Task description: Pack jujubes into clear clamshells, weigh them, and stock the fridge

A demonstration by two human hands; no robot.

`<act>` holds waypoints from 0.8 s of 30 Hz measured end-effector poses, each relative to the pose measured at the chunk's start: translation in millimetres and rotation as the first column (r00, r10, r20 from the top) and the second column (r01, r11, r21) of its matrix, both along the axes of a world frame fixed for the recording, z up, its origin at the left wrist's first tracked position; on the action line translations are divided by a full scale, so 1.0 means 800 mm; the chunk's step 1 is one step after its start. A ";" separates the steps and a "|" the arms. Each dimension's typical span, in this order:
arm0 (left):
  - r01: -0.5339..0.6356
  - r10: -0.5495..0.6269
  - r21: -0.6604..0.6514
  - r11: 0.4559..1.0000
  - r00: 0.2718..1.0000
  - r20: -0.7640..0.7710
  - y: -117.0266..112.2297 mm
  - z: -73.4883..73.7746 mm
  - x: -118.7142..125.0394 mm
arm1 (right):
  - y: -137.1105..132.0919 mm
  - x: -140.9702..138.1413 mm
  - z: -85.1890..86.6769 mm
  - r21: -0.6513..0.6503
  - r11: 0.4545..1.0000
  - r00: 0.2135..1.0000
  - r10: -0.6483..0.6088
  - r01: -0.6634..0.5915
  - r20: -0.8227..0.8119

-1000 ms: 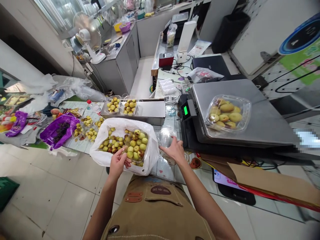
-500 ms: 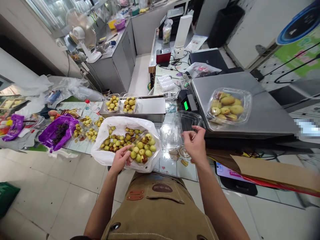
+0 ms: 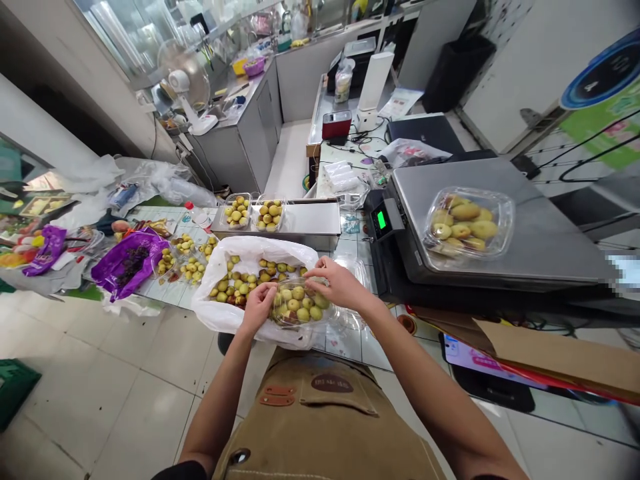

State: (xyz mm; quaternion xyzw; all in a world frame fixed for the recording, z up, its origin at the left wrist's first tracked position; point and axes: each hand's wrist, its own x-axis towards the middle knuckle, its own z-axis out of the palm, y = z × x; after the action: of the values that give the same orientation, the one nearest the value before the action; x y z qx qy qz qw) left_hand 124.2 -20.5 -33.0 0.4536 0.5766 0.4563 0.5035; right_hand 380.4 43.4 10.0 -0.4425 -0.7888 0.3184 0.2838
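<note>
At the left of the frame, a purple bag lies open on the table around dark grapes; just to its right stand filled fruit boxes, clear-walled and close together; left of centre, a white liner bulges around loose greenish-yellow fruit; above it, two packed boxes sit side by side on a metal ledge.

From the bottom left, the left forearm slants up and to the right; the left hand is bent inward over the white liner, its fingers clamped on the left edge of a clear box; this box, full of the same fruit, is at the centre of the frame, over the right part of the liner.

From the bottom right, the right forearm rises diagonally to the left, elbow out; the right hand is turned palm down, thumb and fingers pointing left and clamped on clear plastic at the upper edge of the clear box; whether they grip its rim or a lid cannot be told; beneath and beside this hand lies empty clear plastic packaging; farther right, a scale bears a container of larger yellow fruit.
</note>
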 end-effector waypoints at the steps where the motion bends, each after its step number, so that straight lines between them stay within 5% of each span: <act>1: -0.009 0.009 0.004 1.000 1.000 0.000 0.000 -0.002 0.002 | 0.004 -0.005 -0.001 0.031 0.999 1.000 0.011 -0.012 0.027; 6: -0.116 0.116 0.021 0.993 0.993 -0.006 -0.001 -0.002 0.010 | 0.012 -0.021 -0.001 0.007 0.984 0.974 0.174 -0.177 0.144; 11: -0.115 0.121 0.058 0.992 0.986 -0.116 0.000 0.008 0.014 | 0.013 -0.027 0.001 -0.011 0.987 0.970 0.158 -0.159 0.183; 17: 0.051 -0.005 0.108 0.993 0.922 -0.387 0.004 0.028 0.010 | 0.009 -0.013 -0.005 -0.128 0.990 0.986 -0.035 0.056 0.163; 21: 0.138 -0.063 0.086 0.987 0.812 -0.580 0.008 0.045 0.014 | 0.000 -0.003 -0.013 -0.239 0.957 0.983 -0.137 0.163 0.122; 24: 0.143 -0.057 0.095 0.985 0.794 -0.605 0.011 0.050 0.021 | -0.005 0.001 -0.018 -0.303 0.924 0.972 -0.225 0.234 0.064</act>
State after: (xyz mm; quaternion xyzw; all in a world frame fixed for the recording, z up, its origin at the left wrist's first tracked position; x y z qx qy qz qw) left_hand 141.0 -11.9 7.1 0.6375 0.6493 0.2999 0.2865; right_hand 380.8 39.4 -4.0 -0.5749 -0.6762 0.3958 0.2355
